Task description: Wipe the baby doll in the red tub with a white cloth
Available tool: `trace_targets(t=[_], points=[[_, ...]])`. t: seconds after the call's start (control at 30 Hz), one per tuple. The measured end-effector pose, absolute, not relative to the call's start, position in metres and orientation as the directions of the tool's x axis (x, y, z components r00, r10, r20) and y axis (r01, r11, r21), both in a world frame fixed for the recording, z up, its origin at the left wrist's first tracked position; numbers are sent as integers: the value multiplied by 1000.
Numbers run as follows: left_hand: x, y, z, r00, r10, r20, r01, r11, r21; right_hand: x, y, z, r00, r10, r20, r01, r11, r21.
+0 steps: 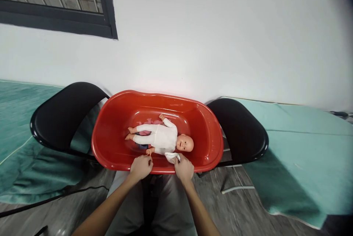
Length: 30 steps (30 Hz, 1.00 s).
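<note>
White wall fills the background, with a dark-framed window at the upper left and teal cloth spread along both sides. Against that wall, a glossy red oval plastic baby tub (110, 147) spans two black moulded chairs, one to the left (59, 118) and one to the right (242, 133), and its near rim sits right over your knees.

Inside the tub, a bald plastic baby doll in a white sleepsuit (161, 136) lies on its back, head toward the right end, with something pink and something dark blue under it.

Your left hand (141, 167) rests curled on the near rim, touching the doll's small hand; whether it pinches anything you cannot tell. Your right hand (184, 169) pinches a small white folded cloth (172, 157) just beside the doll's head.

The tub only bridges the chairs, so leaning on the near rim could tip it toward you or push a chair away. A pull on the doll's arm could roll it face down. A black cable (46, 200) on the grey floor could catch your foot.
</note>
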State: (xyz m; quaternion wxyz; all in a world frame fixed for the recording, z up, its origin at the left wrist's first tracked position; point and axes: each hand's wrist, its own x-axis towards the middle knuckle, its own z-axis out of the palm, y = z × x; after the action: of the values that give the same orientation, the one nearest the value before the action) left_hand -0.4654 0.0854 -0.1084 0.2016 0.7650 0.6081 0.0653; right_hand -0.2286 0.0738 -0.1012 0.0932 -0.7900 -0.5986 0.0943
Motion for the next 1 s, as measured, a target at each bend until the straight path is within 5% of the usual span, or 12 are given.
trace_targets(t=[1.0], points=[[-468,62,-134,229,969,-95,903,-175,392,-226,53,-141,263,964,48,932,-241,-273]])
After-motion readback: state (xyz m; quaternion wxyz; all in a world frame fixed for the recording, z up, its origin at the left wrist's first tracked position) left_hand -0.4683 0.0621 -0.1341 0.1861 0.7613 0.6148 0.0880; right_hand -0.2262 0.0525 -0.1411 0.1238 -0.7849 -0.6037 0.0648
